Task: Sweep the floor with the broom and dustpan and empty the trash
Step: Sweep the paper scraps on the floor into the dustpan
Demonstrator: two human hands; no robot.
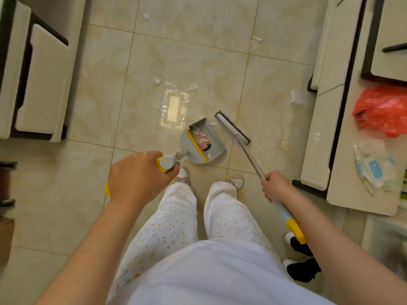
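Two tools are in use, one per hand. The left hand [138,175] is clenched round the grey-and-yellow grip at the top of the dustpan [217,140] handle. The right hand [277,187] is wrapped round the metal shaft of the broom [233,128], just above its pale sleeve. The dustpan stands on the tiled floor [198,51] directly ahead of the person's feet, with its open mouth turned toward the broom head, which rests just beside it. Collected litter [202,138] already lies in the pan behind the yellow comb [197,144]. Several paper scraps [170,84] are uncollected: a cluster beyond the pan, one near the table [343,177] on the right, and others farther up the floor. A red plastic bag [383,108] lies on that table. By appearance both tools are light and stiff, plastic on a thin tube, and call for little force. The present holds look suitable: high on the pan handle to steady it, mid-shaft on the broom for short strokes. The scraps appear feather-light and likely to flutter or skid on the glossy tile, so slow, low strokes are advised. The pan may slide on this surface unless it is pressed down. Sweeping is judged partly complete, and emptying is not yet begun.
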